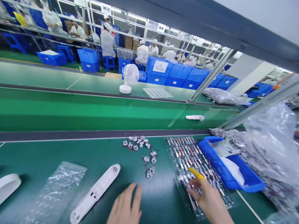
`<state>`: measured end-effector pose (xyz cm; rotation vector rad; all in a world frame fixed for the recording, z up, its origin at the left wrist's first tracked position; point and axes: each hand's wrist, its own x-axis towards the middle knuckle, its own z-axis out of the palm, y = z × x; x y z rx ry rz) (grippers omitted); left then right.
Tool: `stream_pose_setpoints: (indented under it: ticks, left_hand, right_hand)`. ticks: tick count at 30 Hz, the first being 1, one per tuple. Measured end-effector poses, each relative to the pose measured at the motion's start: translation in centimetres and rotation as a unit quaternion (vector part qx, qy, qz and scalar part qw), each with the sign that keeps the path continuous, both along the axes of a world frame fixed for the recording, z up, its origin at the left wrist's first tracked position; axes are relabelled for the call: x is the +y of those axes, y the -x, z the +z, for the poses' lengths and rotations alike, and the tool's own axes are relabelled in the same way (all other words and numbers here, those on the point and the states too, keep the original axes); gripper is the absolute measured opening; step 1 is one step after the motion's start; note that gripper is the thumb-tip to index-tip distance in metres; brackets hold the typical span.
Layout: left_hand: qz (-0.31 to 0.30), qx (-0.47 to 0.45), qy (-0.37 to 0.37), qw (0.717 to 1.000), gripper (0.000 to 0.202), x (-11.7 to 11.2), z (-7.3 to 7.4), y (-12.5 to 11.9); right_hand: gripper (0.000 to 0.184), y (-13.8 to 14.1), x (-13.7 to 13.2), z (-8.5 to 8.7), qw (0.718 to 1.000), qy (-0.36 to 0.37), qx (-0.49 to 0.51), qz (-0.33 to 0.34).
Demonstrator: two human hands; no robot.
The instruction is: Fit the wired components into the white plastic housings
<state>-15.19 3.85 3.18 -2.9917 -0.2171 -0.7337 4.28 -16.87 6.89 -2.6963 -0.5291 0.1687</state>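
The left hand (127,203), fingers stretched out, is near the white shell (102,183); the right hand (207,197) curls over the tray (230,203) by a yellow stick (196,173), grip hard to tell; rows likely make parts (187,152) easy to pick

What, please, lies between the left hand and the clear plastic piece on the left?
The long white casing, lying diagonally on the table, in the head view.
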Motion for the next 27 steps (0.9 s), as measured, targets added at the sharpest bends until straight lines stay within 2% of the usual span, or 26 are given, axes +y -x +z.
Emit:
stream_pose_setpoints:
  ticks: [2,4,8,11,13,14,15,16,17,18,19,20,23,27]
  left_hand:
    - [0.013,0.007,0.045,0.999,0.051,-1.6,-0.2,-2.5]
    - [0.034,0.003,0.104,0.994,0.055,-2.5,-0.2,-4.6]
    - [0.044,0.004,0.210,0.977,0.035,-2.8,-0.2,-6.5]
    - [0.046,0.012,0.255,0.966,0.025,-2.4,-0.1,-6.5]
    - [0.032,0.010,0.334,0.942,0.024,-1.8,0.2,-5.9]
    - [0.022,0.011,0.418,0.908,0.023,-1.4,0.4,-5.5]
    - [0.016,0.013,0.526,0.850,0.024,-1.1,0.7,-5.0]
    - [0.014,0.013,0.643,0.766,0.026,-0.6,1.0,-4.5]
    - [0.015,0.011,0.745,0.667,0.029,-0.2,1.3,-3.9]
    - [0.021,0.003,0.817,0.576,0.030,0.2,1.6,-3.3]
    - [0.030,-0.010,0.857,0.514,0.031,0.7,1.9,-2.7]
    - [0.038,-0.030,0.878,0.476,0.030,1.0,2.2,-2.2]
    - [0.053,-0.057,0.908,0.411,0.030,2.1,3.5,-0.7]
    - [0.120,-0.103,0.933,0.322,0.041,3.0,5.0,0.6]
  right_hand:
    - [0.021,0.7,0.7,-0.6,1.000,-0.029,-0.007,-0.001]
    - [0.018,0.8,1.1,-1.0,0.999,-0.036,0.009,-0.020]
    - [0.017,0.1,0.4,-1.7,0.995,-0.084,0.042,-0.039]
    - [0.021,0.0,0.1,-1.4,0.975,-0.215,0.039,-0.030]
    - [0.024,0.7,1.0,-0.7,0.934,-0.342,0.101,-0.020]
    - [0.024,1.4,1.9,-0.3,0.904,-0.398,0.156,-0.011]
    - [0.023,2.1,2.9,0.1,0.872,-0.440,0.215,0.000]
    - [0.022,3.0,4.1,0.4,0.842,-0.467,0.270,0.012]
    - [0.021,4.0,5.4,0.6,0.817,-0.482,0.317,0.027]
    - [0.022,5.0,6.7,0.7,0.794,-0.492,0.354,0.039]
    - [0.023,5.9,7.9,0.8,0.775,-0.501,0.382,0.049]
    - [0.025,6.6,9.0,0.8,0.758,-0.512,0.401,0.053]
    - [0.029,7.7,11.2,0.8,0.727,-0.533,0.430,0.046]
    - [0.027,6.9,11.7,0.8,0.737,-0.536,0.412,0.024]
